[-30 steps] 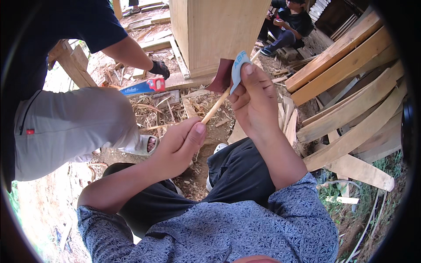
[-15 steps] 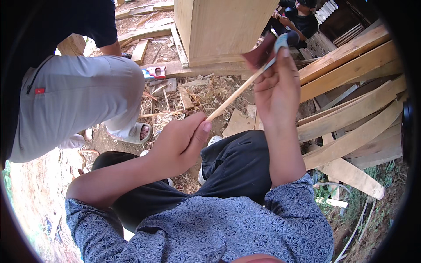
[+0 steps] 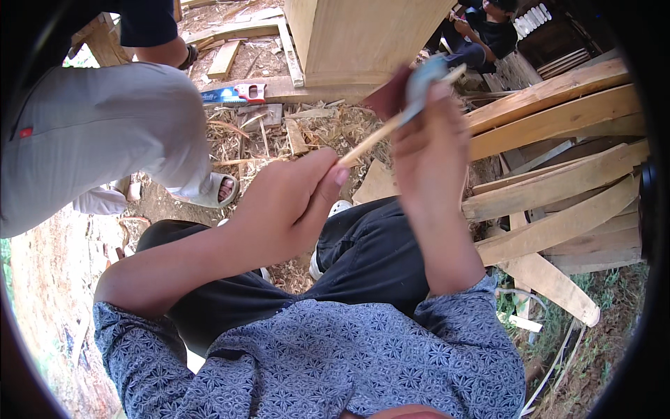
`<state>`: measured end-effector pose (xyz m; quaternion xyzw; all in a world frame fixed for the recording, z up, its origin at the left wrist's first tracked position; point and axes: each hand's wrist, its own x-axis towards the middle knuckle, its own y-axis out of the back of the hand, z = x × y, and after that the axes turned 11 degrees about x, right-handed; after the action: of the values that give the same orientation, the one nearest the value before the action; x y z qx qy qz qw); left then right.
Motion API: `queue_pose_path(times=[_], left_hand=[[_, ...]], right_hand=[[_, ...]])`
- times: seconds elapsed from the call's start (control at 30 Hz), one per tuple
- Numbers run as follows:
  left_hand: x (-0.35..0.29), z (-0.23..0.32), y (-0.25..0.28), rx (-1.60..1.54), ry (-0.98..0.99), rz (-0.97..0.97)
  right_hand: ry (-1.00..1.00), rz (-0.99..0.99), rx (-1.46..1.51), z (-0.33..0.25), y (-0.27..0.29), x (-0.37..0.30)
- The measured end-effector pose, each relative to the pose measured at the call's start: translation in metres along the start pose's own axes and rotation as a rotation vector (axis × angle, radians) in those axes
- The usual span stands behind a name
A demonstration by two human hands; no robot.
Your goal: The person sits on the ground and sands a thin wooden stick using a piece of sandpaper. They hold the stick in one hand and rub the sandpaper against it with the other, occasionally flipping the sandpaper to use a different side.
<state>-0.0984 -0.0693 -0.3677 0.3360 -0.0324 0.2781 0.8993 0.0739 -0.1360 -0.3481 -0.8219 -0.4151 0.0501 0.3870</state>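
Head view. I see the left hand [image 3: 289, 202] closed around the near end of a thin wooden stick [image 3: 373, 137]; thumb on top, fingers wrapped under, so that grip is holding the stick firmly at its base. The stick runs up and to the right, off the lap and in the air, to the right hand [image 3: 429, 133]. The right hand's grip is pinched on a small blue-grey sheet, probably sandpaper [image 3: 422, 80], folded against the far part of the stick. This hand is motion-blurred, so I cannot tell exactly how the fingers lie.

Handling, as I judge it: the stick is light, slender and pale, stiff along its length but likely to flex or snap if pressed sideways far from the holding hand. Best taken at the thick near end, where the left hand has it, with the working hand close in. The sheet is limp and needs fingers behind it.

Around: dark trousers [image 3: 363, 258] under the hands, wood shavings [image 3: 279, 136] on the ground, a blue-handled handsaw [image 3: 234, 93] beyond them, stacked planks [image 3: 558, 140] to the right, a pale wooden box [image 3: 363, 35] ahead. Another person's leg in light trousers [image 3: 105, 133] stands at left; a third person [image 3: 481, 31] sits far back.
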Motion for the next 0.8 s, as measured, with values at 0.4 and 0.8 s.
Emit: queue_pose_path(times=[0.4, 0.8], left_hand=[[0.007, -0.006, 0.002, 0.039, -0.009, 0.02], [0.017, -0.017, 0.006, 0.138, -0.022, 0.135]], right_hand=[[-0.076, -0.062, -0.034, 0.015, 0.007, -0.007], [-0.151, -0.029, -0.049, 0.027, 0.007, 0.011]])
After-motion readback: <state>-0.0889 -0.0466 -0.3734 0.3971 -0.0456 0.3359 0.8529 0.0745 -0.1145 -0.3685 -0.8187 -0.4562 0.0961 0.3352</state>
